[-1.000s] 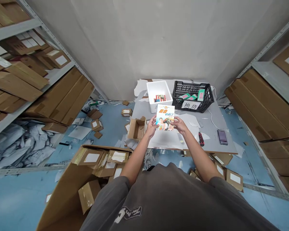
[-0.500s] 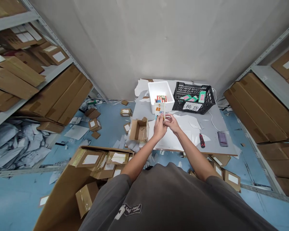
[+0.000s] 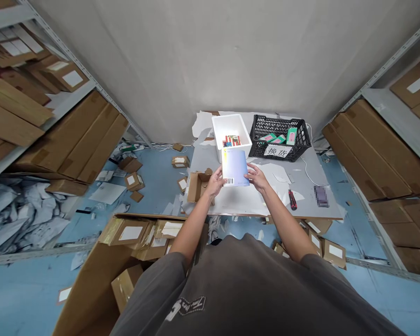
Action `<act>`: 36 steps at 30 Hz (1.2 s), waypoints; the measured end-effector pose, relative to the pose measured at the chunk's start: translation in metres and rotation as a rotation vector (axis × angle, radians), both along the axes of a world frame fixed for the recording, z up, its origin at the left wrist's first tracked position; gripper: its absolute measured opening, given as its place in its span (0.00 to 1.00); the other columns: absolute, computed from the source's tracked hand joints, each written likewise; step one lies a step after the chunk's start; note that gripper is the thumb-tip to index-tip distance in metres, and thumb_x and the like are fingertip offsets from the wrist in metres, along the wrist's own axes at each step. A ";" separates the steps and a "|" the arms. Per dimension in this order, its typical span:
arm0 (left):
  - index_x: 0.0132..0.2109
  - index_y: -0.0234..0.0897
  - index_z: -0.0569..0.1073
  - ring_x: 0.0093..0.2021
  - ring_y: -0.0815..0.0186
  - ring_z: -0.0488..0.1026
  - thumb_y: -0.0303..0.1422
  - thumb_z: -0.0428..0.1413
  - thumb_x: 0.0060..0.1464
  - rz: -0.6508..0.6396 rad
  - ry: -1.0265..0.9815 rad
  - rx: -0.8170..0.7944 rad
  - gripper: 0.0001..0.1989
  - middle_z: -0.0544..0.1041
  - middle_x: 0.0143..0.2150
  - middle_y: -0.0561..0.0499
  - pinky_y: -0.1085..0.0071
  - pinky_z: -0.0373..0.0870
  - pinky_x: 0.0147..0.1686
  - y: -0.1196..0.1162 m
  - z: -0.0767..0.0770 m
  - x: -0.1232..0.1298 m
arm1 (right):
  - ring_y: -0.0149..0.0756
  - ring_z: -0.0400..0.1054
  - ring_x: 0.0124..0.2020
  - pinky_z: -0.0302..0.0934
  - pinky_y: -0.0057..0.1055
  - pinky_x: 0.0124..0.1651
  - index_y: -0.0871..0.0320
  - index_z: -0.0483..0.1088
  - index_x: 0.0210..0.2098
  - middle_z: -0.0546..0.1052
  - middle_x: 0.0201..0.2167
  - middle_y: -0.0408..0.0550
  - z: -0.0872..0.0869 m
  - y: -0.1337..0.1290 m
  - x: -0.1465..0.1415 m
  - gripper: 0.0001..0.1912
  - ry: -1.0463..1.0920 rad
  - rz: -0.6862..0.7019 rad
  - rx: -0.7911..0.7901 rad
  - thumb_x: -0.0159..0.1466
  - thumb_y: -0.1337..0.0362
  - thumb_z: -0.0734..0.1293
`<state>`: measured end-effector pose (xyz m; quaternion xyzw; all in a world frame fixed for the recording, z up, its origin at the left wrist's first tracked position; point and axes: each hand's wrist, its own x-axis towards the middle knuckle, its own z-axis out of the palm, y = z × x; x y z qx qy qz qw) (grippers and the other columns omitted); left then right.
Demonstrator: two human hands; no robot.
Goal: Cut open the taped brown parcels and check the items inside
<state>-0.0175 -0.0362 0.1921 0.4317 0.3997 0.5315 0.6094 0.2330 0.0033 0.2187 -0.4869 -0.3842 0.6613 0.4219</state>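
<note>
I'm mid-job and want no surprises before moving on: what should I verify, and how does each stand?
1. Two-handed hold: ok; left hand and right hand grip the booklet at opposite sides.
2. Barcode uncovered: ok, lower left of the visible face.
3. Booklet's far side undamaged: cannot tell; it faces away.
4. Red-and-black tool out of hand: ok, on the table.
5. Table free of loose paper: not ok.

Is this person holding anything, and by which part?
Yes: a pale blue book-like item. The left hand grips its left edge near the barcode; the right hand grips its lower right edge.
</note>
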 end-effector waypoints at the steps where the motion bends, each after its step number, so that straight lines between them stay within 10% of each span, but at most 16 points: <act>1: 0.77 0.40 0.67 0.65 0.47 0.76 0.43 0.74 0.47 0.054 0.059 -0.011 0.52 0.75 0.70 0.37 0.55 0.77 0.61 -0.001 0.000 0.001 | 0.43 0.77 0.42 0.70 0.36 0.42 0.48 0.75 0.53 0.82 0.40 0.43 0.001 0.000 -0.001 0.42 -0.002 -0.014 0.012 0.39 0.56 0.85; 5: 0.76 0.45 0.70 0.65 0.47 0.74 0.41 0.74 0.52 0.270 0.388 0.012 0.47 0.73 0.69 0.38 0.54 0.78 0.60 -0.005 0.011 0.013 | 0.44 0.78 0.43 0.73 0.40 0.45 0.52 0.76 0.50 0.83 0.48 0.49 0.008 -0.005 -0.012 0.35 -0.084 -0.025 0.175 0.45 0.52 0.83; 13: 0.82 0.50 0.57 0.60 0.52 0.79 0.37 0.66 0.61 0.094 0.193 0.122 0.47 0.72 0.72 0.38 0.58 0.80 0.55 0.006 0.034 0.024 | 0.50 0.76 0.57 0.73 0.48 0.62 0.49 0.77 0.57 0.80 0.58 0.52 0.014 -0.017 -0.062 0.31 -0.170 0.202 0.494 0.55 0.51 0.80; 19: 0.77 0.41 0.65 0.56 0.55 0.80 0.28 0.63 0.51 0.056 0.017 -0.099 0.46 0.74 0.70 0.38 0.63 0.81 0.49 0.030 0.011 -0.028 | 0.54 0.74 0.61 0.68 0.54 0.68 0.50 0.77 0.57 0.81 0.56 0.53 0.011 0.007 -0.049 0.37 -0.353 0.033 0.381 0.49 0.51 0.83; 24: 0.79 0.47 0.63 0.56 0.57 0.80 0.28 0.65 0.48 0.042 -0.124 -0.151 0.51 0.73 0.70 0.42 0.68 0.80 0.45 0.054 -0.003 -0.048 | 0.51 0.78 0.50 0.75 0.49 0.51 0.49 0.75 0.52 0.83 0.46 0.51 0.006 0.032 -0.032 0.35 -0.299 -0.052 -0.001 0.47 0.52 0.84; 36: 0.75 0.46 0.70 0.55 0.56 0.81 0.27 0.69 0.43 0.029 0.010 -0.258 0.49 0.79 0.65 0.42 0.58 0.81 0.54 0.221 -0.002 -0.052 | 0.42 0.77 0.38 0.71 0.34 0.38 0.50 0.73 0.44 0.83 0.37 0.43 -0.006 0.209 -0.027 0.35 -0.074 0.070 -0.073 0.39 0.56 0.86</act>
